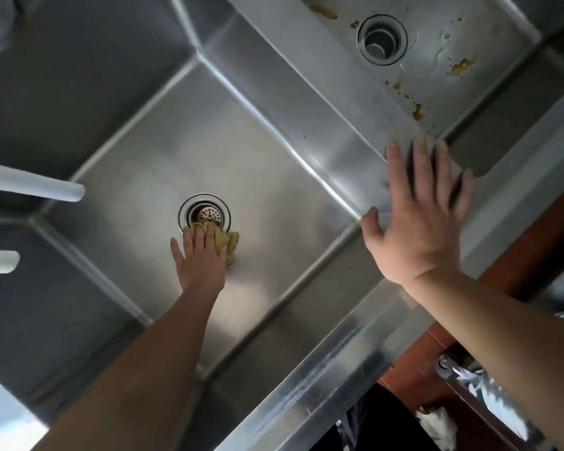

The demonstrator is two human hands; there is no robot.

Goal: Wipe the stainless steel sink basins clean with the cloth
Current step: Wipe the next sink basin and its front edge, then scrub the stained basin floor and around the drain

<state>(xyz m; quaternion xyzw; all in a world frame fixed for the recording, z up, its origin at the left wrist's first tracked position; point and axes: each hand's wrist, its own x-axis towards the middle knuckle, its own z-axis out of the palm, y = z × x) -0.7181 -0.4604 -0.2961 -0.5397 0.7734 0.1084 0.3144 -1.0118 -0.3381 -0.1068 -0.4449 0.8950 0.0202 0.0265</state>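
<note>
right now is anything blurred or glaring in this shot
Head view: the right hand is motion-blurred at its fingers; the left hand on the cloth is sharper; soft glare streaks the basin floor; wide-angle lens bends the sink edges.

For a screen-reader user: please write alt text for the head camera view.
A person's left hand presses a yellow cloth onto a steel sink basin floor beside its drain. Their right hand is spread open over the divider; the neighbouring basin shows yellow-brown stains.
</note>
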